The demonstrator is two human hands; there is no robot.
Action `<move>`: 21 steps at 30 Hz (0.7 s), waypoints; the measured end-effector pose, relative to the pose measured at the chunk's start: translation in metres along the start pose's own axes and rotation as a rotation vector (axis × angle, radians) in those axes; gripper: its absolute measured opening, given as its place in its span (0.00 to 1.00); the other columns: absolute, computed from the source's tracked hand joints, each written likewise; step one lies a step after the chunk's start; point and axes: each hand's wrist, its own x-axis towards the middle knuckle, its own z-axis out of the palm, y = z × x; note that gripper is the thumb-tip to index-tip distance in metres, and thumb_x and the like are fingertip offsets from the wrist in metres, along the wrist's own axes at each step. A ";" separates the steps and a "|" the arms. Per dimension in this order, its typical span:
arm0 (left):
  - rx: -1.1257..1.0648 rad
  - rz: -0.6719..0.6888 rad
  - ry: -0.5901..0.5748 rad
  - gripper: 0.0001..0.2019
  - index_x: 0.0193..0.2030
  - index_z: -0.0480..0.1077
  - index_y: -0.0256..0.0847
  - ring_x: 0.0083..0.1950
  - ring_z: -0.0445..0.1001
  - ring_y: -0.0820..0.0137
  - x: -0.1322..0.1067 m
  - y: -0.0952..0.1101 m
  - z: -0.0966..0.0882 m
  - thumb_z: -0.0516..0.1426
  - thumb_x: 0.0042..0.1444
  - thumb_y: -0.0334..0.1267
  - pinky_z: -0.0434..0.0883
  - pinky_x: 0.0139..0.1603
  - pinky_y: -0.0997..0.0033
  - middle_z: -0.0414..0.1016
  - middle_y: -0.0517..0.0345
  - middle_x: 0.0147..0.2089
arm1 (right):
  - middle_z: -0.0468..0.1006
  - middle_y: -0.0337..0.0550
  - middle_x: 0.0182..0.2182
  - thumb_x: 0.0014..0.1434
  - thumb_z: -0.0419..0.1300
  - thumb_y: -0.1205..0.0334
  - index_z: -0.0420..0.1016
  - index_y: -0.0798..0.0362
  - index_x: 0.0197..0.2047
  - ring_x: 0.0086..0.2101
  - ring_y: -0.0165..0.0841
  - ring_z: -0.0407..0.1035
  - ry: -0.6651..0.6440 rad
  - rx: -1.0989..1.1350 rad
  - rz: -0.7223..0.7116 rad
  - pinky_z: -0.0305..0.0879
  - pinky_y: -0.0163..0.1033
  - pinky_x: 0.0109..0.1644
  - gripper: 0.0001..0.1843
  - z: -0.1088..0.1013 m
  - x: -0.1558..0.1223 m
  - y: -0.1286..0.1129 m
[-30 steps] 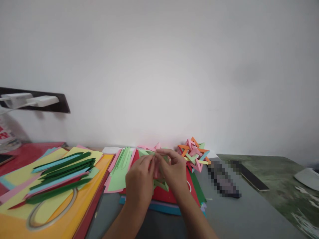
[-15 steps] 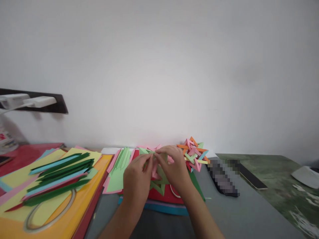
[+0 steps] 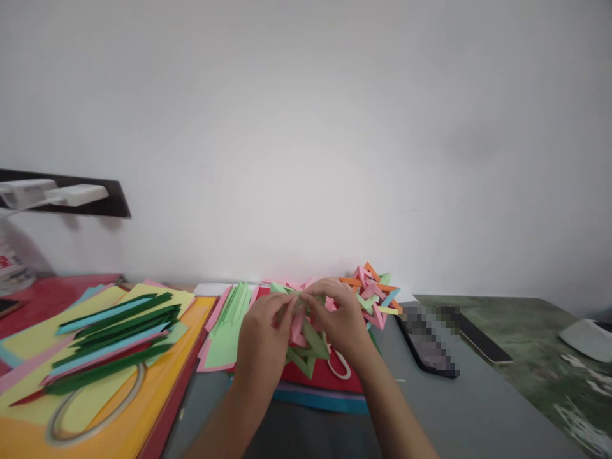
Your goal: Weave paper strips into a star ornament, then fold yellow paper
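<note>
Left hand (image 3: 264, 331) and right hand (image 3: 342, 319) pinch the green-pink model (image 3: 314, 342); another star (image 3: 371, 294) sits at its two o'clock, dark-green strips (image 3: 125, 327) at nine.

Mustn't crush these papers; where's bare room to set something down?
Gray tabletop between right forearm, dark object and green surface; narrower, between left forearm and orange-topped stack. Crowded: around the folded paper model and on that stack.

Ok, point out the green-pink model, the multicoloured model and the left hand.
Green-pink model (image 3: 314, 340): head view, on a green fold.
Multicoloured model (image 3: 371, 293): head view, on its middle folds.
Left hand (image 3: 262, 328): head view, on its back.
</note>
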 end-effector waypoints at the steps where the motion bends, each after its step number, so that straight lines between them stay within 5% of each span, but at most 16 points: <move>1: -0.020 -0.009 -0.001 0.10 0.36 0.73 0.41 0.40 0.73 0.67 0.001 -0.001 0.000 0.51 0.56 0.39 0.70 0.42 0.66 0.76 0.55 0.37 | 0.76 0.38 0.26 0.53 0.58 0.63 0.74 0.49 0.25 0.33 0.33 0.68 -0.013 0.009 0.003 0.59 0.41 0.42 0.07 -0.001 0.000 0.000; 12: -0.108 -0.113 -0.063 0.12 0.34 0.73 0.41 0.38 0.73 0.67 0.010 -0.001 -0.012 0.51 0.55 0.42 0.71 0.37 0.69 0.77 0.55 0.36 | 0.78 0.41 0.33 0.55 0.56 0.65 0.75 0.48 0.34 0.38 0.35 0.69 0.004 -0.039 0.014 0.59 0.44 0.47 0.08 -0.001 0.000 0.009; 21: -0.121 -0.187 -0.179 0.19 0.43 0.70 0.42 0.44 0.72 0.66 0.015 -0.010 -0.017 0.43 0.60 0.46 0.67 0.45 0.66 0.75 0.54 0.42 | 0.76 0.43 0.37 0.57 0.52 0.62 0.74 0.50 0.37 0.41 0.34 0.69 -0.052 0.132 0.020 0.64 0.41 0.46 0.10 -0.003 0.000 0.012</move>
